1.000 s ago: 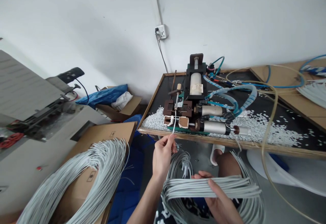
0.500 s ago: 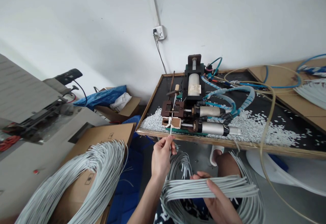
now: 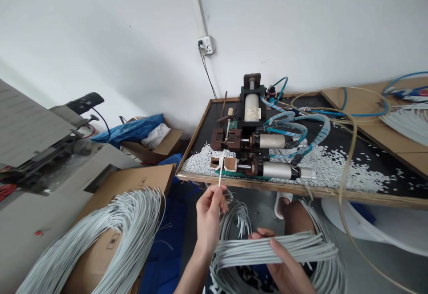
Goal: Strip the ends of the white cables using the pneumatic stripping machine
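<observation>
My left hand (image 3: 211, 205) pinches a thin white wire (image 3: 220, 179) just in front of the table's front edge. The wire runs up from my fingers into the front clamp (image 3: 230, 164) of a pneumatic wire-stripping machine (image 3: 253, 107). My right hand (image 3: 284, 258) is wrapped round a thick coil of grey-white wires (image 3: 247, 251) above my lap, thumb on top and fingers underneath. Behind the front clamp sits a dark brown jaw block (image 3: 219, 139). Two silver cylinders (image 3: 281, 170) extend to the right of the jaws.
Small white offcuts (image 3: 337, 169) lie scattered over the black tabletop (image 3: 214, 113). Another coil of wires (image 3: 133, 222) rests on cardboard (image 3: 147, 176) at left, beside a beige machine (image 3: 60, 205). A clear yellowish hose (image 3: 346, 169) hangs over the table's front edge at right.
The rear jaw block and the front clamp now stand further apart, with a gap between them. My left hand has moved slightly down and left, still pinching the wire. My right hand stays on the coil.
</observation>
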Demonstrator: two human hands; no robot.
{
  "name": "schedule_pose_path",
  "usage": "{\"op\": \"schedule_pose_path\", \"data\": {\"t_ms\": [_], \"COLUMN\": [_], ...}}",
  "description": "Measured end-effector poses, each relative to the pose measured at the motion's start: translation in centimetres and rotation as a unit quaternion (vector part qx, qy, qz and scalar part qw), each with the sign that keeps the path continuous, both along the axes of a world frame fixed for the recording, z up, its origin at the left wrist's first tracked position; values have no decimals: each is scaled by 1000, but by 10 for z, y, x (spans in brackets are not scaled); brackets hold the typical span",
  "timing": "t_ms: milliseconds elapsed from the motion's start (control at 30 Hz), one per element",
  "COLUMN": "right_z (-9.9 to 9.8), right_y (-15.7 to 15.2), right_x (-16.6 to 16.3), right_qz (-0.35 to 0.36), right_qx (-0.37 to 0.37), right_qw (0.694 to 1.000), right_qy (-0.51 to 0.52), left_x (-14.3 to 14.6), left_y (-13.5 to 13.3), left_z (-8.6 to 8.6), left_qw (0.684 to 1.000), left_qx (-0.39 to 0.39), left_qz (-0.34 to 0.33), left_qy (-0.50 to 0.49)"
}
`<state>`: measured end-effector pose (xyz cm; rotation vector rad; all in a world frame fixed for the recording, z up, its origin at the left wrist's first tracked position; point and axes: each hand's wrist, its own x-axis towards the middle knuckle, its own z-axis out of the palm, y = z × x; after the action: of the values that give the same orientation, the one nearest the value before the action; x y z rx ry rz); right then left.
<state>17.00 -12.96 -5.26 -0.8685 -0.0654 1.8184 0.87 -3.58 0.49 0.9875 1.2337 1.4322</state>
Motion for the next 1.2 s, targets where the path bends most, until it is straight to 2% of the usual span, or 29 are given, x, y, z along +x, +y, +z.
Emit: {"op": "schedule_pose_path", "data": {"t_ms": [67,100,200,233,300,400,500,567,700,800,867,1033,1200], "right_z": [1,2,8,9,11,9,2,-2,1,4,4,2,1], "right_y": [0,1,4,5,6,6,4,4,4,3,3,0,-4], "right_x": [0,0,-1,-2,-2,-2,-3,-4,-1,2,2,-1,-1], "right_qz": [4,5,-16,-29,-52,-56,-68,-81,-27,0,-5,1,-6], "right_qx": [1,7,26,28,30,38,38,41,66,61,52,39,35], "right_qw": [1000,1000,999,999,998,998,997,996,997,998,998,999,999], "right_qy": [-1,-1,-14,-18,-22,-16,-8,-10,-13,-12,-22,-32,-36], "left_x": [3,5,13,16,20,21,20,18,8,-4,-11,-13,-11], "left_y": [-13,-19,-31,-32,-33,-31,-29,-29,-30,-24,-17,-1,2], "left_z": [11,16,29,30,30,24,20,19,20,25,29,32,18], "left_qw": [993,978,893,866,834,820,830,854,946,986,992,993,985], "left_qx": [49,78,165,182,195,188,189,175,64,9,-8,-37,-40], "left_qz": [-13,-42,-189,-239,-315,-369,-372,-348,-230,-137,-104,-95,-84], "left_qy": [110,188,374,399,408,395,371,344,219,100,69,58,144]}}
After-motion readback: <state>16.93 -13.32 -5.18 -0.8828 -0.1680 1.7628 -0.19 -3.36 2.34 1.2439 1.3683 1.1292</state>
